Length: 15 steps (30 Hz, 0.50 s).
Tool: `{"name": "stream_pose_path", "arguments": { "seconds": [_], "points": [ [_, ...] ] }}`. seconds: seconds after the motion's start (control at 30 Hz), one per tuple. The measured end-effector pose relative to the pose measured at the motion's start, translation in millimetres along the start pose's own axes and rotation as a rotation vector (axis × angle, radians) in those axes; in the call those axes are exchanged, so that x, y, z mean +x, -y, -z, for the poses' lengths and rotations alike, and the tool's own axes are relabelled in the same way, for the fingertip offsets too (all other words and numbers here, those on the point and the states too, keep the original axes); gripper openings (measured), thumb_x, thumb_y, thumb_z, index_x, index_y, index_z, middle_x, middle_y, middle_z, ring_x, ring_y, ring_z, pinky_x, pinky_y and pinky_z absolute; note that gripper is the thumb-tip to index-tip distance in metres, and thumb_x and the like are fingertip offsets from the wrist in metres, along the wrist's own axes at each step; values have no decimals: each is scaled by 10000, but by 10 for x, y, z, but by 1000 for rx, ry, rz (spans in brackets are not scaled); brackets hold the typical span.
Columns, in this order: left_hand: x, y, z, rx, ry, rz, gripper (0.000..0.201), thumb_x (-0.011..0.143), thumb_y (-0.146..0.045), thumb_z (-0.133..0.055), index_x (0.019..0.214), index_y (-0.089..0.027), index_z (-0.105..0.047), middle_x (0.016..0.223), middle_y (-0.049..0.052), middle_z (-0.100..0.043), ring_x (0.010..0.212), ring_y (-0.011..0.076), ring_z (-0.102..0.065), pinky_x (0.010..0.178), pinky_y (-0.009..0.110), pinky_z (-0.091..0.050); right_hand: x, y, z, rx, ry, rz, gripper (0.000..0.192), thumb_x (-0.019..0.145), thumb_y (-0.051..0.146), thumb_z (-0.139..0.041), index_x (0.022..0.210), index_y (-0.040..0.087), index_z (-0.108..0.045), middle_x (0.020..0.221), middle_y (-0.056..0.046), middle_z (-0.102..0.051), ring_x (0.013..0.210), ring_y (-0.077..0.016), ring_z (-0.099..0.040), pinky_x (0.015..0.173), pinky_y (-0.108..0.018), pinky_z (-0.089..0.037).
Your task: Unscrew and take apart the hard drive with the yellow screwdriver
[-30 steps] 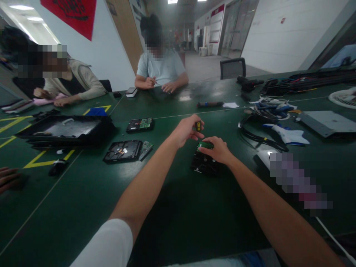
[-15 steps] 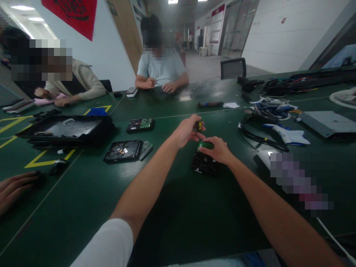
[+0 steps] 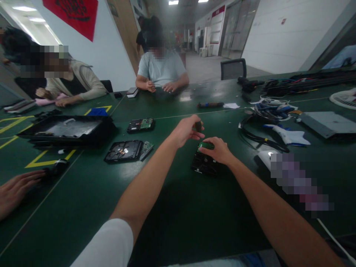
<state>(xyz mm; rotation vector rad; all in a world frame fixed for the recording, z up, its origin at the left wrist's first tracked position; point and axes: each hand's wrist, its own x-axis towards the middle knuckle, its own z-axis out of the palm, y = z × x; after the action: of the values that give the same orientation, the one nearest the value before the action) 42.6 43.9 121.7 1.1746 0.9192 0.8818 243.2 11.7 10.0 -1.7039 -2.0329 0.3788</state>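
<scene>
My left hand [image 3: 189, 129] is closed around a dark-handled screwdriver [image 3: 198, 126], held upright just above and beyond a hard drive. Its tip is hidden by the fingers. The black hard drive [image 3: 204, 164] lies on the table, with a green circuit board [image 3: 207, 145] showing at its far end. My right hand [image 3: 218, 149] grips the drive's far right part, thumb and fingers around the green board. Left of my forearm lie another hard drive [image 3: 122, 151], a loose circuit board [image 3: 146, 150] touching or close to it, and a third drive [image 3: 141, 125] farther back.
Black trays [image 3: 66, 129] are stacked at the left, near another person's hand [image 3: 22, 187]. To the right are a black cable [image 3: 258, 139], a glove [image 3: 290, 134], a grey metal box [image 3: 329, 123] and a bundle of wires [image 3: 271, 109]. Two people sit across the green table [image 3: 178, 215].
The screwdriver handle has turned in my left hand, its yellow marking no longer showing. My right hand and the drive stay put. The neighbour's hand at left has shifted right.
</scene>
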Motion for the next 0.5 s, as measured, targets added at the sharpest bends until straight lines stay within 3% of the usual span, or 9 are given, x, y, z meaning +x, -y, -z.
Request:
{"name": "stream_pose_path", "arguments": {
  "seconds": [0.3, 0.5],
  "points": [
    [20, 25, 17, 42, -5, -49, 263, 938, -370, -562, 916, -150, -704, 892, 86, -732, 575, 128, -658, 497, 235, -437, 5, 29, 21, 9, 12, -21, 504, 924, 642, -752, 1288, 295, -778, 1332, -103, -747, 1294, -399, -642, 1055, -581, -481],
    [3, 17, 19, 6, 46, 0, 245, 944, -384, -572, 973, -163, -672, 944, 92, -747, 590, 144, -684, 506, 248, -464, -3, 47, 21, 16, -3, -22, 471, 920, 618, -771, 1273, 306, -779, 1325, -87, -756, 1289, -393, -644, 1062, -580, -477]
  ]
}}
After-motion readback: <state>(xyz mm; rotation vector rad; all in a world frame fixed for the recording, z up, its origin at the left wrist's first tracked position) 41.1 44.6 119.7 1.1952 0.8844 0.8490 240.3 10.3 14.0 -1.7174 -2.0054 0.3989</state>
